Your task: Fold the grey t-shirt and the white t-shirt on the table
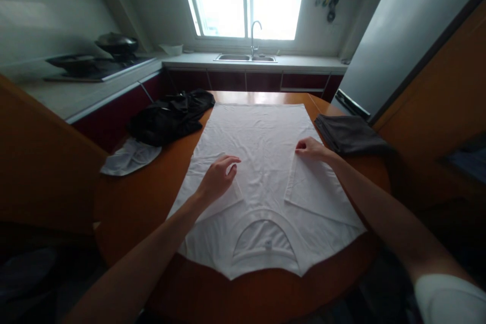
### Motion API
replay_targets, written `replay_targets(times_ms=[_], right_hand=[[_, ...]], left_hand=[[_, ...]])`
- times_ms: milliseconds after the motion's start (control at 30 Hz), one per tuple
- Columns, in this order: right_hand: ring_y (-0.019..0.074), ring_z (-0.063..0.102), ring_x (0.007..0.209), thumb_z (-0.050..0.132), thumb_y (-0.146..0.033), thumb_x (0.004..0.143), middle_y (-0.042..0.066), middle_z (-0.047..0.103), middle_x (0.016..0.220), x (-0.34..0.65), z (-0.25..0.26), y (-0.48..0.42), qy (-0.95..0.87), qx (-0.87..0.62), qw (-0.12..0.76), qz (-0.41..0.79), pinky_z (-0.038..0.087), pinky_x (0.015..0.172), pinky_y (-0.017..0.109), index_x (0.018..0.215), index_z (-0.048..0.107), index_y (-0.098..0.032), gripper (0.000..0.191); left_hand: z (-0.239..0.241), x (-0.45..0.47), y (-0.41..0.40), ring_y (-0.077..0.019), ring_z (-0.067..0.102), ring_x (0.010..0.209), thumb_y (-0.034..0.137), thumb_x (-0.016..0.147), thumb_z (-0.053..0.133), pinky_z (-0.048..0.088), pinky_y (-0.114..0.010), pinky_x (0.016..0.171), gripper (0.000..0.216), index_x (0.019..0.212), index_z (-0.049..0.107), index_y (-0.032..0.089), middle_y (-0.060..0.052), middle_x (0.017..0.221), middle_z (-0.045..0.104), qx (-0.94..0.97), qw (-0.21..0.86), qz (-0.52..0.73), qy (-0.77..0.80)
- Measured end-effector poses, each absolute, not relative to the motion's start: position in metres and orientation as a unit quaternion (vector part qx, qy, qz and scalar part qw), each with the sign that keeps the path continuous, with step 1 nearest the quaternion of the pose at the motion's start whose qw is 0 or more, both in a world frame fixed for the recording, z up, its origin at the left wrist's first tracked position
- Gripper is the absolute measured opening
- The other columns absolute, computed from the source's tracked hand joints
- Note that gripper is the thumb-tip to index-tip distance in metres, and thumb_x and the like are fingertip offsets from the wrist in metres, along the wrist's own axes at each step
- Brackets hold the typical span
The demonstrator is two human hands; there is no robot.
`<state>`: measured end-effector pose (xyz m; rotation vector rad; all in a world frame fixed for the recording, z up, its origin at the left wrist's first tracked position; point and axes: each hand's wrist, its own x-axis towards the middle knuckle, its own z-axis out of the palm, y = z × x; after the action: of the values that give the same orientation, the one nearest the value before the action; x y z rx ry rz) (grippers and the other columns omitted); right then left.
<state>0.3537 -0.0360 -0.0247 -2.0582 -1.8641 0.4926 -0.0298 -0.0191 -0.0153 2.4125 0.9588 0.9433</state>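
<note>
A white T-shirt [261, 162] lies flat on the round wooden table [152, 197], collar toward me. My left hand [218, 178] rests, fingers loosely curled, on the folded-in left sleeve. My right hand [312, 149] presses flat on the right sleeve's edge. The thin cotton shows soft wrinkles. A folded grey cloth [351, 134] lies just beside it.

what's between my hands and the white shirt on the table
Nothing visible. The left hand and right hand both rest directly on the white t-shirt, at its folded-in sleeves. The black garment and grey cloth lie off to the sides.
</note>
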Motion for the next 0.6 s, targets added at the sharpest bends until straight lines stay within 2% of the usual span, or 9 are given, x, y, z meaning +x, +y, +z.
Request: replay_targets(times_ms=[100,200,300,400,500,600], right_hand=[[0.0183,0.065,0.077,0.065,-0.024,0.086,0.008,0.074,0.086,0.347,-0.023,-0.042,-0.64,-0.74,0.151,0.145,0.048,0.069,0.025,0.092,0.076,-0.012,0.018],[0.0248,0.066,0.099,0.06,-0.028,0.091,0.014,0.073,0.108,0.331,-0.02,-0.059,-0.631,-0.756,0.165,0.056,0.051,0.089,0.032,0.107,0.073,-0.012,0.027],[0.0302,0.053,0.13,0.048,-0.037,0.098,0.019,0.059,0.14,0.307,-0.027,-0.088,-0.643,-0.743,0.185,-0.016,0.04,0.111,0.041,0.135,0.06,-0.011,0.046],[0.0327,0.029,0.15,0.036,-0.049,0.102,0.02,0.034,0.162,0.282,-0.043,-0.116,-0.648,-0.747,0.146,-0.005,0.024,0.121,0.053,0.155,0.037,-0.01,0.066],[0.0301,0.013,0.156,0.028,-0.056,0.102,0.017,0.018,0.168,0.267,-0.057,-0.129,-0.649,-0.753,0.097,0.04,0.011,0.123,0.057,0.161,0.023,-0.011,0.074],[0.028,0.009,0.157,0.024,-0.061,0.102,0.017,0.012,0.169,0.272,-0.056,-0.127,-0.652,-0.75,0.087,0.067,0.01,0.124,0.056,0.162,0.019,-0.01,0.079]], left_hand=[[-0.018,-0.028,-0.021,-0.023,0.067,0.109,0.019,0.092,0.049,0.051,-0.04,0.101,0.025,0.105,0.071,0.02,-0.007,0.112,0.072,0.86,0.2,0.326,0.339],[-0.019,-0.027,-0.023,-0.0234,0.067,0.109,0.019,0.092,0.05,0.051,-0.041,0.102,0.025,0.104,0.071,0.02,-0.007,0.113,0.072,0.858,0.209,0.321,0.343],[-0.018,-0.026,-0.025,-0.0237,0.067,0.11,0.019,0.091,0.05,0.051,-0.042,0.102,0.025,0.104,0.071,0.02,-0.008,0.113,0.072,0.858,0.21,0.321,0.342],[-0.019,-0.025,-0.025,-0.0236,0.067,0.109,0.019,0.091,0.05,0.051,-0.042,0.103,0.026,0.104,0.072,0.02,-0.008,0.114,0.072,0.861,0.209,0.316,0.338],[-0.021,-0.023,-0.027,-0.0234,0.068,0.108,0.02,0.091,0.05,0.052,-0.041,0.102,0.026,0.104,0.072,0.021,-0.008,0.113,0.072,0.866,0.21,0.307,0.335],[-0.022,-0.021,-0.029,-0.0236,0.068,0.107,0.021,0.091,0.049,0.052,-0.041,0.102,0.026,0.103,0.072,0.021,-0.008,0.113,0.073,0.871,0.21,0.3,0.327]])
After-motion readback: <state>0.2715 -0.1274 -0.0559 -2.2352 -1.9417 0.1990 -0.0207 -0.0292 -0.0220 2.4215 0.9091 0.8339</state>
